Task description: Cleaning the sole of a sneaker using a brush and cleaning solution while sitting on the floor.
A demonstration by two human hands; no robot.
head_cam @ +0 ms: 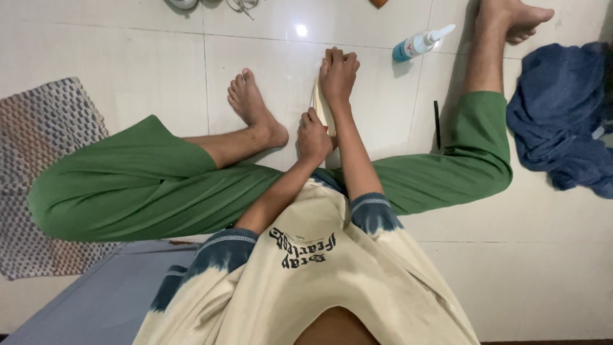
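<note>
A: Floor [268,45] first — pale glossy tiles, and a person sits on them in green trousers [159,185], legs spread. Taking the sole [324,110] as the landmark: a woven mat [45,128] lies well left of it, a blue cloth [562,115] well right.

B: And the sole itself?

A: Cream, flat, standing on edge on the tile between the legs, just right of the bare foot [252,105]. The right hand [338,73] is closed over its far end, the left hand [313,137] closed on its near end.

B: Which step, in your judgement?

A: Working or pressing the sole by hand, I'd say. A next move would call for a steady two-handed hold so it doesn't flex or tip.

B: Smaller things?

A: A bottle [421,43] with a nozzle lies beyond the sole to its right; a thin dark stick [437,124] lies right of it.

B: Hidden?

A: Most of the sole sits behind the hands and forearm, so its shape is unclear. Items at the top edge are cut off.
</note>
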